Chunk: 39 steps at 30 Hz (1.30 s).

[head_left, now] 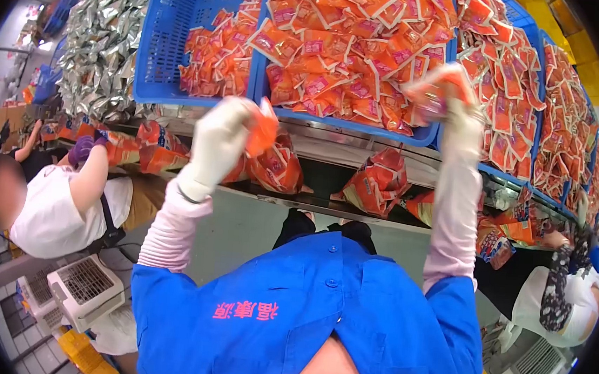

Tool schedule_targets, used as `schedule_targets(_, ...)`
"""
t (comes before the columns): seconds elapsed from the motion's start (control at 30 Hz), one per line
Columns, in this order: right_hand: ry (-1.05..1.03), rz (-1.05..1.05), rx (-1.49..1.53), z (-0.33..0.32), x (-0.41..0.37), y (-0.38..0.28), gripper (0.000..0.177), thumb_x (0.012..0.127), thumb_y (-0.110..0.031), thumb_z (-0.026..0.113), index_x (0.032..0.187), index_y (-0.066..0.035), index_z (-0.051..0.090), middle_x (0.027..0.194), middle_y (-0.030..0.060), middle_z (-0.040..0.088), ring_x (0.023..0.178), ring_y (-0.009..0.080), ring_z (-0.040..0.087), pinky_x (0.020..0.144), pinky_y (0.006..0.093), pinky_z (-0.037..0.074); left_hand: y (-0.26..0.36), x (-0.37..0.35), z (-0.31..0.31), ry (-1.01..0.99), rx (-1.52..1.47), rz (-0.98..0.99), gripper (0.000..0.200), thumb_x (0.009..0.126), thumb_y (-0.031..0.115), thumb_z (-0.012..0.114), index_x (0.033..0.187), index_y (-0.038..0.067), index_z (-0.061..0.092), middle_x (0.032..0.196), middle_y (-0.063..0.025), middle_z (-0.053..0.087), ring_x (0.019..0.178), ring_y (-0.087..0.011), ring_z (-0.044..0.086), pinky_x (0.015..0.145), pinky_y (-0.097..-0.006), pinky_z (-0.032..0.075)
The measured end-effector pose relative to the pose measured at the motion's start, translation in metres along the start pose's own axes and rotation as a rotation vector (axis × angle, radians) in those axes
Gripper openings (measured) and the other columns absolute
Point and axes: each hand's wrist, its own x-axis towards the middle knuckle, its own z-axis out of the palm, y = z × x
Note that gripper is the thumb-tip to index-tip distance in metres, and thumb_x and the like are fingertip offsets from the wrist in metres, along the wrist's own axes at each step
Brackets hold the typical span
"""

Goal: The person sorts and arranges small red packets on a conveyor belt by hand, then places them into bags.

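My left hand (218,142), in a white glove, pinches a small orange packet (262,131) above the front edge of the blue crates. A large red-orange bag (276,165) stands on the line just beyond and below it. My right hand (462,122), also gloved and smeared by motion, grips an orange packet with white edges (437,89) over the front right corner of the middle blue crate (360,125). That crate is heaped with similar orange packets (345,50). Another red-orange bag (378,183) stands on the line between my hands.
A blue crate (166,43) at left is partly filled with orange packets. Silver packets (107,38) are piled further left. More filled crates (500,97) stretch right. Co-workers stand on the left (66,200) and right (565,299). A metal ledge (312,205) borders the line.
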Motion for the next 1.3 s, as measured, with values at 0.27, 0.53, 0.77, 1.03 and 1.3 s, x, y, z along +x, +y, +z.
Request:
schedule_targets(0.27,-1.015,0.116,-0.056,0.226,-0.145,0.034,0.023,0.089,-0.001,0.070,0.111,-0.005,0.071,0.096,0.0092,0.074,0.095,0.0165,0.071,0.085,0.0336,0.056,-0.018,-0.092,-0.010,-0.550,0.577,0.025,0.040,0.084,0.040,0.076,0.101,0.004,0.072,0.098,-0.0092,0.074,0.101,-0.0280,0.070,0.104,-0.0519,0.042)
schedule_targets(0.53,-1.761,-0.237,-1.116,0.276,-0.174,0.028,0.028,0.090,-0.022,0.063,0.111,-0.008,0.075,0.102,0.0165,0.075,0.094,0.0331,0.074,0.085,0.0426,0.058,-0.020,-0.136,-0.008,-0.386,0.561,0.245,0.010,0.075,0.014,0.065,0.083,0.012,0.070,0.074,-0.0018,0.065,0.080,-0.0188,0.067,0.096,-0.0430,0.050)
schedule_targets(0.77,-1.775,-0.132,-1.078,0.285,-0.172,0.037,0.033,0.086,-0.018,0.066,0.117,-0.012,0.076,0.115,0.0142,0.075,0.105,0.0349,0.072,0.091,0.0462,0.057,-0.037,-0.112,-0.031,-0.479,0.581,0.135,0.009,0.072,0.007,0.067,0.079,0.010,0.070,0.072,-0.0041,0.067,0.078,-0.0224,0.067,0.097,-0.0461,0.050)
schedule_targets(1.03,-0.068,0.242,-1.530,-0.101,0.061,0.047,0.059,0.089,-0.036,0.068,0.138,-0.005,0.058,0.120,0.0247,0.071,0.113,0.0384,0.069,0.097,0.0446,0.054,-0.008,0.010,-0.017,-0.387,0.524,0.104,0.014,0.087,0.019,0.074,0.089,0.007,0.067,0.090,-0.0116,0.069,0.083,-0.0339,0.066,0.084,-0.0469,0.048)
schedule_targets(1.3,-0.081,0.138,-1.389,-0.111,0.031,0.040,0.035,0.087,-0.026,0.064,0.119,-0.015,0.075,0.099,0.0213,0.073,0.091,0.0346,0.072,0.086,0.0432,0.054,-0.059,0.112,0.137,-0.439,0.501,-0.351,0.025,0.086,0.029,0.069,0.099,0.008,0.071,0.100,-0.0189,0.073,0.098,-0.0383,0.070,0.085,-0.0475,0.056)
